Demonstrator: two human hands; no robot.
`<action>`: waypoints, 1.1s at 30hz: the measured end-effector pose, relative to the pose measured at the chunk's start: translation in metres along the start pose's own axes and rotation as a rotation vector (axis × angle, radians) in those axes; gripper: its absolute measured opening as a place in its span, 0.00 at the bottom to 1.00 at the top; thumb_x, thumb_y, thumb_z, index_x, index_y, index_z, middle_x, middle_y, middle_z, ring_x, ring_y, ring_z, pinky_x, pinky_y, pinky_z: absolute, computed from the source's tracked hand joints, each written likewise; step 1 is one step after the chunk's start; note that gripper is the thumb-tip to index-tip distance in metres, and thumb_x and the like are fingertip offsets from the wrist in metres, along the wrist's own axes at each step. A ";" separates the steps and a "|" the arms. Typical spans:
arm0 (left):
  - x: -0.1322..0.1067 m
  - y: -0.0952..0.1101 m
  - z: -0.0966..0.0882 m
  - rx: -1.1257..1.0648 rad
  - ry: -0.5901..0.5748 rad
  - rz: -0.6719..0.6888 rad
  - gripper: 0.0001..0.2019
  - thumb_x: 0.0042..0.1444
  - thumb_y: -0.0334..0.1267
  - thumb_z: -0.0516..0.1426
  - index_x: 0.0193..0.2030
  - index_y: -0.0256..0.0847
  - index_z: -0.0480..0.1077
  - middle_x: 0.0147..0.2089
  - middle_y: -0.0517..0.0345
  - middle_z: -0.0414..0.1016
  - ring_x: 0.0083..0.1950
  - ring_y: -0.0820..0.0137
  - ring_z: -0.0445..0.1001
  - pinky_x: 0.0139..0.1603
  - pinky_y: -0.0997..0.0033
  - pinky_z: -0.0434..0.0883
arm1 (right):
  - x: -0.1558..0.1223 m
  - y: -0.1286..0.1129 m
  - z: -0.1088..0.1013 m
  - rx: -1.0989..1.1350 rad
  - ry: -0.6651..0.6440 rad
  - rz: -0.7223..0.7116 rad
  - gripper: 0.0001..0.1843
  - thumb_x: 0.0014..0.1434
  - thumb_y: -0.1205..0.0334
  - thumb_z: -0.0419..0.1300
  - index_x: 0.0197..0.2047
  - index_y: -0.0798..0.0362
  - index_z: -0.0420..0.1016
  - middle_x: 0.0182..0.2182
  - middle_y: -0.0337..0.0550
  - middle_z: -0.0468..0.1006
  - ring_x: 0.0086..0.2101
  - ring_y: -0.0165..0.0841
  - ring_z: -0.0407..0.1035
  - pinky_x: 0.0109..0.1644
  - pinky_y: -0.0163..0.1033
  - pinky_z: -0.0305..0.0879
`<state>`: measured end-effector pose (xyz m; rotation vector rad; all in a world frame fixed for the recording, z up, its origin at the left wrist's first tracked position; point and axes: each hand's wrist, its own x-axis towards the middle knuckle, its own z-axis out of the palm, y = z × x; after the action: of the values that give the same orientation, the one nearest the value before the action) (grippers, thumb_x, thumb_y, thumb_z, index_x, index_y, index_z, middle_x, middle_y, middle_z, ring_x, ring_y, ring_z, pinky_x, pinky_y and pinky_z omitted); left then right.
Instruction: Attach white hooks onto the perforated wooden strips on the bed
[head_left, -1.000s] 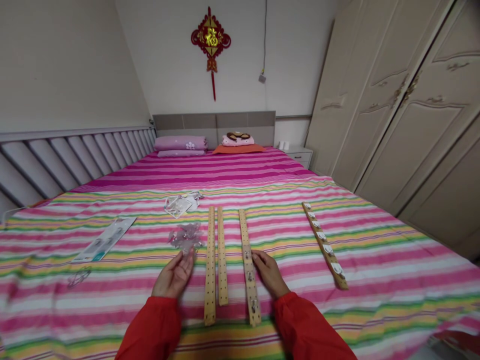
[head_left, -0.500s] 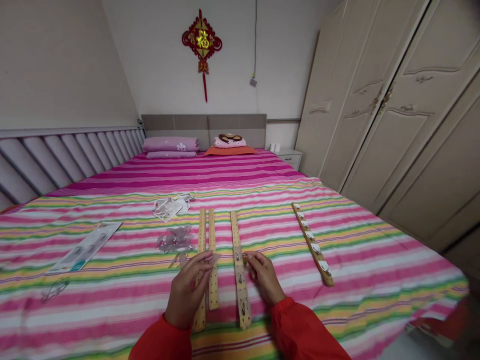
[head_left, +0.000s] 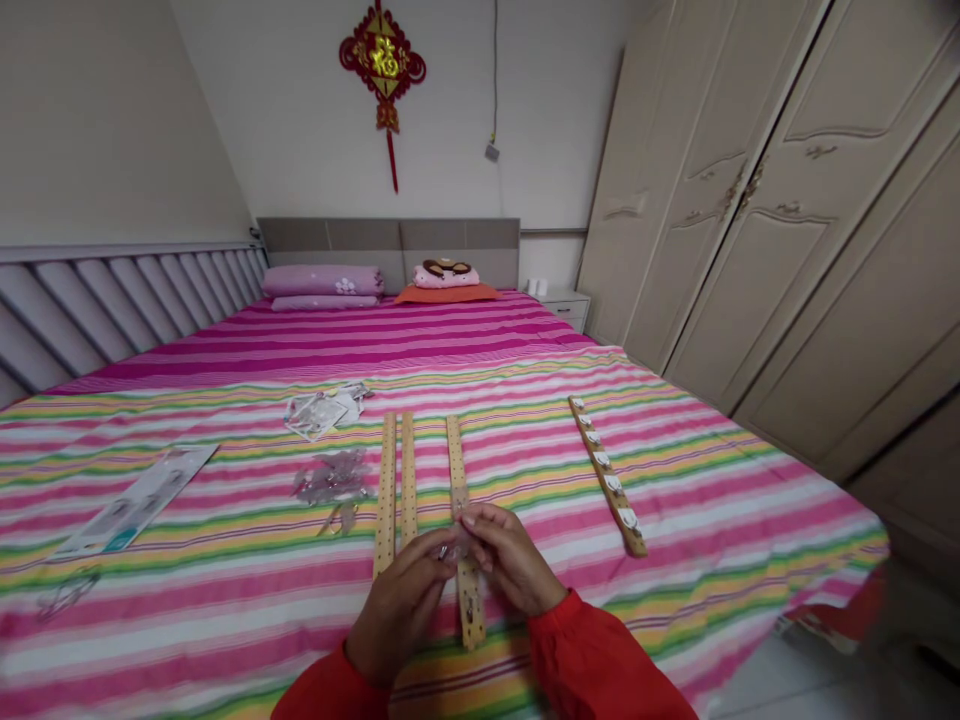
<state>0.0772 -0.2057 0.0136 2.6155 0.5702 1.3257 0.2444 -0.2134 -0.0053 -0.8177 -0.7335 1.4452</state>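
Observation:
My left hand pinches a small clear plastic hook with a shiny metal part. My right hand has thumb and forefinger closed on the clear piece too, just above a perforated wooden strip. More clear hooks sit along the near half of that strip, partly hidden by my fingers. Left of it lie two more perforated wooden strips, one outer and one inner; my left hand covers their near ends. A loose pile of clear hooks rests beyond my left hand.
To the right lies a wooden strip with white hooks. Clear packets, a long flat package and thin wire-like loops lie on the left of the striped bed sheet. A wardrobe stands at right.
My left hand has moved right, from over the two left strips to the middle strip. Both hands now meet at the clear piece. The whole view has shifted slightly.

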 end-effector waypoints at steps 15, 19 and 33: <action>0.018 -0.029 0.014 -0.364 0.022 -0.742 0.11 0.52 0.43 0.55 0.38 0.41 0.74 0.44 0.49 0.76 0.45 0.63 0.75 0.43 0.65 0.72 | 0.023 -0.007 -0.025 -0.134 0.131 -0.072 0.10 0.41 0.62 0.68 0.29 0.56 0.78 0.16 0.34 0.72 0.14 0.21 0.57 0.17 0.29 0.48; 0.033 -0.044 0.020 -0.566 -0.063 -0.947 0.15 0.44 0.47 0.60 0.33 0.37 0.75 0.34 0.53 0.78 0.36 0.66 0.75 0.38 0.68 0.71 | 0.035 -0.013 -0.026 -0.223 0.089 -0.088 0.10 0.42 0.61 0.67 0.30 0.56 0.79 0.14 0.33 0.70 0.14 0.21 0.57 0.18 0.29 0.49; 0.054 -0.087 0.057 -0.811 0.137 -1.222 0.19 0.29 0.48 0.67 0.23 0.36 0.70 0.19 0.63 0.70 0.21 0.77 0.66 0.25 0.76 0.64 | 0.085 -0.005 -0.028 -0.166 0.244 -0.111 0.16 0.38 0.55 0.69 0.29 0.57 0.75 0.14 0.34 0.72 0.15 0.24 0.61 0.17 0.30 0.57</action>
<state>0.1289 -0.1022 -0.0064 1.1168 1.0799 0.9446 0.2710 -0.1296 -0.0206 -1.0445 -0.7067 1.1715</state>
